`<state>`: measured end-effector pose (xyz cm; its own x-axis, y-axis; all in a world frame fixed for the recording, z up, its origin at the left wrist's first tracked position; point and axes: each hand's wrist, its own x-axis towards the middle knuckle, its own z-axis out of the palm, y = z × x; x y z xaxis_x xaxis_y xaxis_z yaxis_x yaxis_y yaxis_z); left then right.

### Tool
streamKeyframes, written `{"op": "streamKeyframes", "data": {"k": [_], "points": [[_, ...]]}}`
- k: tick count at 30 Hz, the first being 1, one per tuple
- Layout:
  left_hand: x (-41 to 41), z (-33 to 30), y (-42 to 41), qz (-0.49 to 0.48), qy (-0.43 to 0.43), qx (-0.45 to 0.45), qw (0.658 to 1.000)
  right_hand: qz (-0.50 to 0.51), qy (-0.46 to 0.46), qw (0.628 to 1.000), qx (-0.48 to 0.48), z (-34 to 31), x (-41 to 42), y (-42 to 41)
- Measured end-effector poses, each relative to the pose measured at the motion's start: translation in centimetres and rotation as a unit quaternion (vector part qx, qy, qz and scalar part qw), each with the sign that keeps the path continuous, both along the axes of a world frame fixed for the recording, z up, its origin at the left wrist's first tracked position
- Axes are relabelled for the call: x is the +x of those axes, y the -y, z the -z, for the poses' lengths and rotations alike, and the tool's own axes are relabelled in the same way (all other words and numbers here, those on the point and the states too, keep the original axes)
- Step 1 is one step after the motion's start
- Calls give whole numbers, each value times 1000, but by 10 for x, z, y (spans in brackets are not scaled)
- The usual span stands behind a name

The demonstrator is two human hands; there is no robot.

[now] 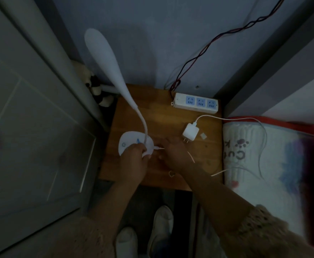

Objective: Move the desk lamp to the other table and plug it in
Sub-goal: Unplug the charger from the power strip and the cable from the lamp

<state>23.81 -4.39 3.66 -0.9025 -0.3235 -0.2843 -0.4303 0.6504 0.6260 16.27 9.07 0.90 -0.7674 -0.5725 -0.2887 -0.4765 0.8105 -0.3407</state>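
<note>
table [171,116]: warm wood, visible grain, dull sheen; desk lamp [104,58]: smooth white plastic, matt; power strip [195,103]: white plastic, blue faces; charger [190,131]: glossy white plastic; bedding [260,157]: quilted cloth; sleeves [260,231]: fuzzy knit

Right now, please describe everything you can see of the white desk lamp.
The desk lamp is white and looks like smooth plastic. It has a flat rounded base with a faint power symbol, a thin bendable neck, and a long teardrop head leaning up and left, unlit. It stands on the wooden table, near its left front. The left hand grips the base; the right hand holds a thin white cable at its right edge.
</note>
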Motion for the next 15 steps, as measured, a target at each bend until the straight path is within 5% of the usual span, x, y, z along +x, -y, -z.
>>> {"op": "streamKeyframes", "data": {"k": [11,15], "points": [[-35,25,8,-2,12,-46,999,-2,-6,1000,6,28,-10,22],[-42,25,9,-30,26,-28,999,-10,68,996,47,19,-16,23]]}}
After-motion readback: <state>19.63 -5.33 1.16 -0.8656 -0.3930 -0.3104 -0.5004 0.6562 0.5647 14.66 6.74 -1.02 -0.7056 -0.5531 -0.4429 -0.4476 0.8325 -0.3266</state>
